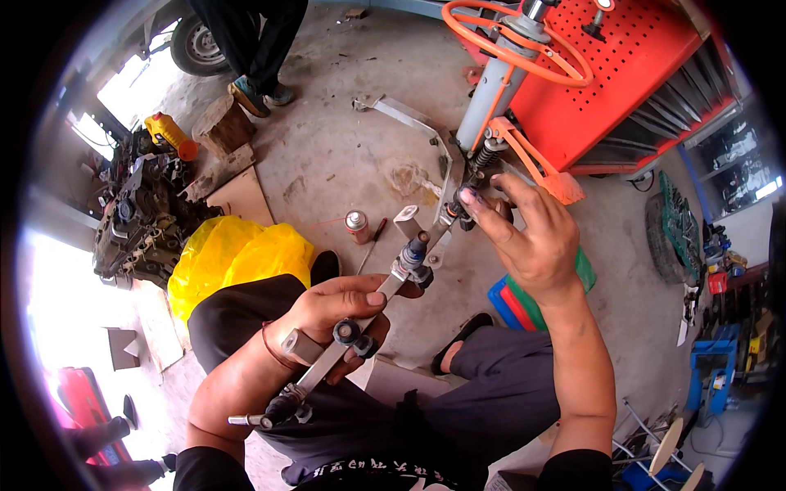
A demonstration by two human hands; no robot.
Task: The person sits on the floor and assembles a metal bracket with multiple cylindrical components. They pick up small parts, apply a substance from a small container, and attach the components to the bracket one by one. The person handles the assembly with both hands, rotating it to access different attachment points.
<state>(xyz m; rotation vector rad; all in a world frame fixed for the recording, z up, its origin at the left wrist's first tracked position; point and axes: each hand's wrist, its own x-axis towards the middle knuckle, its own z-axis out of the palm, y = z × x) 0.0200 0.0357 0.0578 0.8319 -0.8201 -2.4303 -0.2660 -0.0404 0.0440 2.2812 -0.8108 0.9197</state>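
Note:
A silvery fuel rail [328, 364] slants across my lap, from near my left forearm up toward the right. Several dark fuel injectors [412, 252] are fixed along it, and mounting brackets [304, 346] stick out from its side. My left hand [348, 307] is wrapped round the middle of the rail, thumb on top. At the rail's far end, the thumb of my right hand [532, 233] presses against a dark end injector [455, 213]; its other fingers curl close by, partly hidden.
A spray can [357, 225] and a screwdriver [372, 245] are on the floor ahead. To the left are a yellow plastic bag [233, 254], an engine [143, 217] and a wood stump [223, 127]. An orange-handled hoist [491, 102] stands before a red tool cabinet [618, 74]. Another person's legs [258, 41] show beyond.

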